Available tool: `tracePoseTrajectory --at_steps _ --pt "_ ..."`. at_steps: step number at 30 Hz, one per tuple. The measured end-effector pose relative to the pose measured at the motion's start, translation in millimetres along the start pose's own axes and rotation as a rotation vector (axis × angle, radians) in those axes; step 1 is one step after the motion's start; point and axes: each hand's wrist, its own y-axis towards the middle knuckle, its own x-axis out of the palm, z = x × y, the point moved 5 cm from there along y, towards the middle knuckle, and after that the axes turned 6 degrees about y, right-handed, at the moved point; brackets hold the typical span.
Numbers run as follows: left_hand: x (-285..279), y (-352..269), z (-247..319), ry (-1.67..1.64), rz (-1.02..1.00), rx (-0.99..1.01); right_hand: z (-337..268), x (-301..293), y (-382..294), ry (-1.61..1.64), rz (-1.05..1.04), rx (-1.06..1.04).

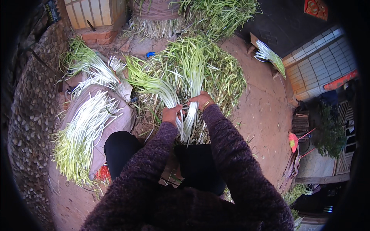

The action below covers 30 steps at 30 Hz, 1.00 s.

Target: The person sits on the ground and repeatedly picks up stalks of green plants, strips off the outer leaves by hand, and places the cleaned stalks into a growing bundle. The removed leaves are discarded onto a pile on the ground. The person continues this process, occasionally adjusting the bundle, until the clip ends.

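Note:
My left hand (171, 113) grips a bundle of long green-and-white stalks (157, 88), perhaps garlic chives, whose leaves trail to the upper left. A second bundle of the same stalks (197, 73) is held in my right hand (202, 100), its green tops pointing away from me. The white ends of both bundles hang close together between my knees. Beneath them spreads a broad heap of loose, partly withered greens (228, 78). On my left, a pile of cleaned white stalks with yellow-green tips (83, 135) lies across a stuffed pale sack (127, 115).
More stalks (95, 66), some tied with a red band, lie beyond the sack. A wrapped upright bundle (156, 11) and more greens (219, 17) stand at the back. Another bunch rests on a low wooden bench (254, 40) at right. A pebbled wall (29, 115) borders the left.

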Motion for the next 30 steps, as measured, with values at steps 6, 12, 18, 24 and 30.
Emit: tracePoseTrajectory --at_steps 6,12,18,24,30 --pt "-5 -9 -4 -0.087 -0.064 -0.224 -9 -43 -8 0.100 0.175 0.016" --pt "14 -11 45 -0.176 -0.231 -0.151 -15 -48 -11 0.156 0.101 0.020" --pt "40 -10 103 0.035 -0.312 -0.012 -15 -52 -5 0.195 0.086 0.028" --pt "68 2 196 0.244 -0.385 0.189 -16 -50 -3 0.196 0.012 0.023" --pt "91 -1 334 0.401 -0.547 0.415 -14 -61 5 0.192 0.053 0.044"
